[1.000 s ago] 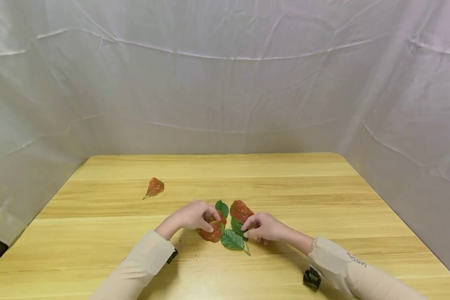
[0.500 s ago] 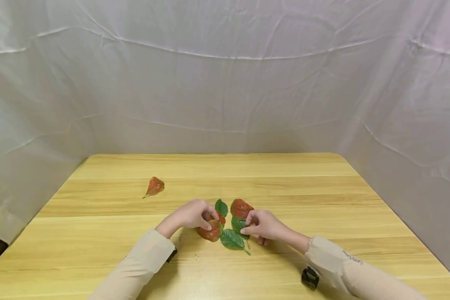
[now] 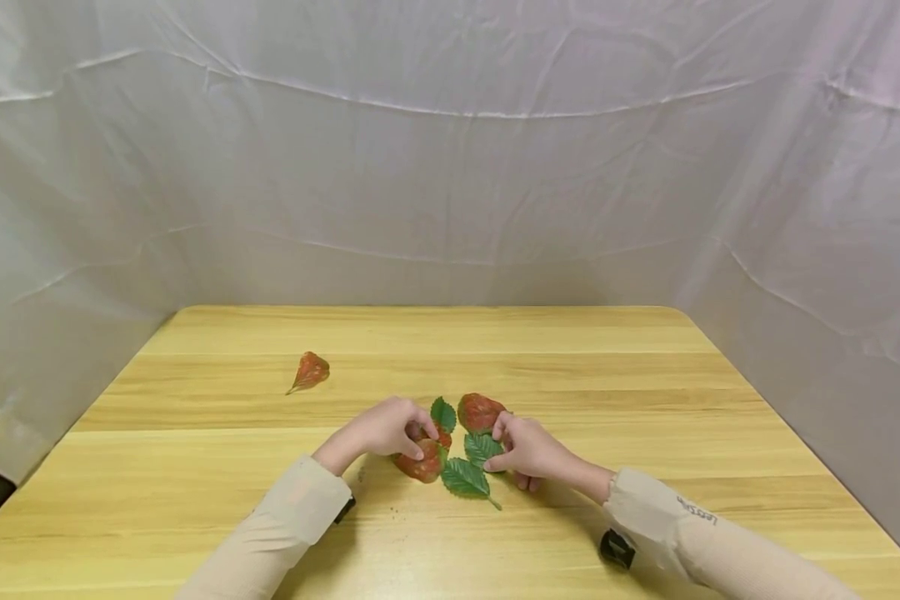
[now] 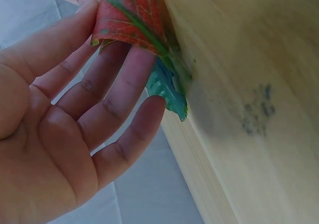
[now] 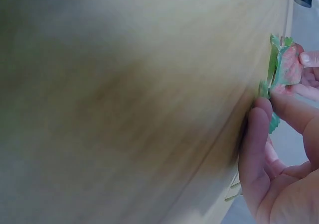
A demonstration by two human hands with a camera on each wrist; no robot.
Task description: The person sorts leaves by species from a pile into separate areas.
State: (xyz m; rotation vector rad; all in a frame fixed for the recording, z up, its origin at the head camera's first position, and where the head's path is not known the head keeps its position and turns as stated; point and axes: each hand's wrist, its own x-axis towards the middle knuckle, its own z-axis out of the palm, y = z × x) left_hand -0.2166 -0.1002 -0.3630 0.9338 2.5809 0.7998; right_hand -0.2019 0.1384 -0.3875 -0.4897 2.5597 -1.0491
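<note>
My left hand (image 3: 387,429) holds a red artificial leaf (image 3: 422,463). In the left wrist view, the thumb lies against one side of this red leaf (image 4: 132,15) and the fingers are behind it. Another bit of red leaf and an upright-pointing green leaf (image 3: 442,414) lie just beyond that hand. My right hand (image 3: 534,452) pinches the right edge of a serrated green leaf (image 3: 482,448). In the right wrist view, thumb and forefinger of the right hand (image 5: 279,154) meet at a green edge. A second green leaf (image 3: 465,478) with a short stem lies nearer.
A red leaf (image 3: 482,412) lies beyond the right hand. Farther left on the wooden table (image 3: 195,467), a lone red leaf (image 3: 312,370) rests with its stem pointing toward the near left. Pale cloth (image 3: 450,183) hangs around the back and sides.
My right hand has shifted slightly, and the green leaf at its fingertips now lies more spread out, its stem out of sight. The left hand has barely moved.
</note>
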